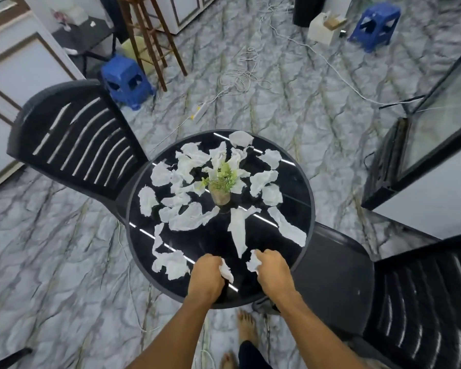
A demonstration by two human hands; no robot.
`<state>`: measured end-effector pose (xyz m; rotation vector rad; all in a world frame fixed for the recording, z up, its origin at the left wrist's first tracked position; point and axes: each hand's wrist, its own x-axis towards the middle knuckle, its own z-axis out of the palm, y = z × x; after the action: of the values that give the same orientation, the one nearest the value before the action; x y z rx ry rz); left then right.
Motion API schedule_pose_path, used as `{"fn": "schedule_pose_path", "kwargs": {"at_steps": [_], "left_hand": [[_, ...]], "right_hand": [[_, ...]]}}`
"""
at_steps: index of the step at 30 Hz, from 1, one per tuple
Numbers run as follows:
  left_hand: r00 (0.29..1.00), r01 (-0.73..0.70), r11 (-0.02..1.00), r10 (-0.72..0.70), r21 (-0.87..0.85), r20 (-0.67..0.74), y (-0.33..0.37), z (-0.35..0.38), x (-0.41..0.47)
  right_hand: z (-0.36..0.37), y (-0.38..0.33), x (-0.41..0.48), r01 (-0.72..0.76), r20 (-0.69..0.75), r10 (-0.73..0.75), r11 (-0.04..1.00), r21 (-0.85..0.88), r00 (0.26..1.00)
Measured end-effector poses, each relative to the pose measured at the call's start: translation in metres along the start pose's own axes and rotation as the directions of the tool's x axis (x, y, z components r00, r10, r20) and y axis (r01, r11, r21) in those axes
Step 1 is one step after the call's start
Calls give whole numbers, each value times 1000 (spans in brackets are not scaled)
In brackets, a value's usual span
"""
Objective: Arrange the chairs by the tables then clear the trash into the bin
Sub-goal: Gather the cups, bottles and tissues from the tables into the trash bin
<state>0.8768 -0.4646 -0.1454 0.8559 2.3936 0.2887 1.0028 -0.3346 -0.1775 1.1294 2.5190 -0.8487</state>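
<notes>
Reaching out over the near rim of the table (pixel 129 227) with both bare forearms. Gripping a crumpled paper scrap (pixel 226 271) in the left hand (pixel 206 275), with fingers curled down tight around it and knuckles up. Bunching a second scrap (pixel 252 263) in the right hand (pixel 273 270), with fingers folded in the same way and neither palm showing. Handling torn tissue here, and judging it almost weightless, soft and limp, liable to rip further or drift off if swept fast. So probably best pinching each piece at its middle, or raking several into one wad, rather than sliding them over the glossy top. Leaving many more torn pieces (pixel 186 221) lying flat across the round black top and ringing a small potted plant (pixel 220 194) at the centre, some touching its base. Also leaving a long strip (pixel 286 226) lying close to the right rim. Taking care around that pot, likely light and easy to tip. Standing between two black slatted chairs, the left chair (pixel 72 139) set against the table's far left and the right chair (pixel 423 302) at its near right, seat meeting the rim. Finding no bin for certain anywhere in view. Judging the chairs placed and the clearing barely begun. Further out, noting a near blue stool (pixel 127 81), a far blue stool (pixel 375 25), a wooden stool (pixel 155 43) and a white cable (pixel 240 75) trailing over the marbled floor.
</notes>
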Motion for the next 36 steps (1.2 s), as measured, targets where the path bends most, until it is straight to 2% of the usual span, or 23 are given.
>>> {"fn": "schedule_pose_path", "kwargs": {"at_steps": [4,7,12,15,17,19,22,27,31,33,36], "left_hand": [[987,-50,990,29,-128,-157,18,-14,10],[953,-135,983,95,-125,-287,34,-23,30],[981,-170,981,159,-94,-112,52,-7,57],[980,-190,981,188,-33,-61,48,9,56],[983,-177,983,173,-58,-68,44,15,54],[986,-145,985,136,-97,-96,41,14,52],[975,-158,983,141,-90,-169,35,4,48],[953,-190,956,125,-224,-276,18,-16,49],[963,-133,925,36,-356,-267,1,-28,55],[968,-94,915,-7,-391,-249,-8,-33,56],[964,-57,886,-70,-460,-255,-23,-41,55]], "right_hand": [[9,14,11,-101,13,100,981,165,995],[8,17,10,-91,-55,117,935,344,992],[-34,21,18,-40,-280,146,935,353,949],[-51,35,35,-114,-263,206,939,325,943],[-53,42,45,-145,-203,205,950,275,958],[-50,41,51,-147,-160,183,965,216,970],[-39,36,54,-151,-196,194,965,213,961],[-26,8,47,-31,-335,120,965,259,934],[-16,-16,51,188,-490,-92,971,149,867],[-8,-31,54,266,-439,-173,951,160,882],[9,-52,62,334,-248,-293,932,142,923]]}}
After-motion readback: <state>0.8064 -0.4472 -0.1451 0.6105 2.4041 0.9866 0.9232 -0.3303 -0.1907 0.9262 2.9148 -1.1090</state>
